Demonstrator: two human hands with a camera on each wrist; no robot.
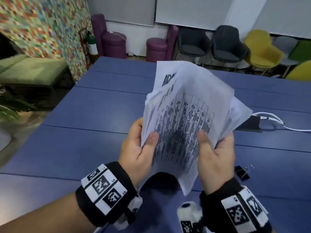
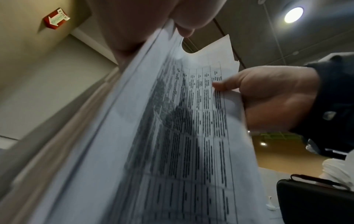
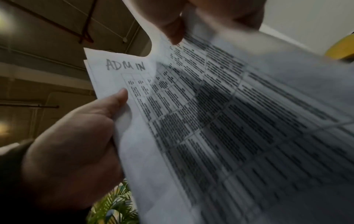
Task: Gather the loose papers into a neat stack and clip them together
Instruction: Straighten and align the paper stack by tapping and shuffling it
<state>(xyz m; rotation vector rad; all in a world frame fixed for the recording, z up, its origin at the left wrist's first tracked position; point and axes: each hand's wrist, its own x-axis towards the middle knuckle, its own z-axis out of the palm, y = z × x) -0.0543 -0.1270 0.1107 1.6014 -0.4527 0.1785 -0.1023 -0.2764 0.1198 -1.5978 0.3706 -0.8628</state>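
Both my hands hold a loose bundle of white printed papers (image 1: 188, 115) upright above the blue table (image 1: 84, 148). The sheets are fanned and uneven, the front one showing a table of text. My left hand (image 1: 143, 148) grips the bundle's left edge, thumb on the front. My right hand (image 1: 213, 148) grips the right edge the same way. In the left wrist view the papers (image 2: 172, 136) fill the frame, with the right hand (image 2: 268, 98) pinching them. In the right wrist view the papers (image 3: 229, 121) show "ADMIN" handwritten, and the left hand (image 3: 76, 144) holds their edge. A black binder clip (image 1: 242, 173) lies on the table beside my right wrist.
A black box with white cables (image 1: 255, 123) sits on the table at the right. Several chairs (image 1: 227, 46) and purple stools (image 1: 156, 47) stand beyond the far edge. A green sofa (image 1: 30, 71) is to the left.
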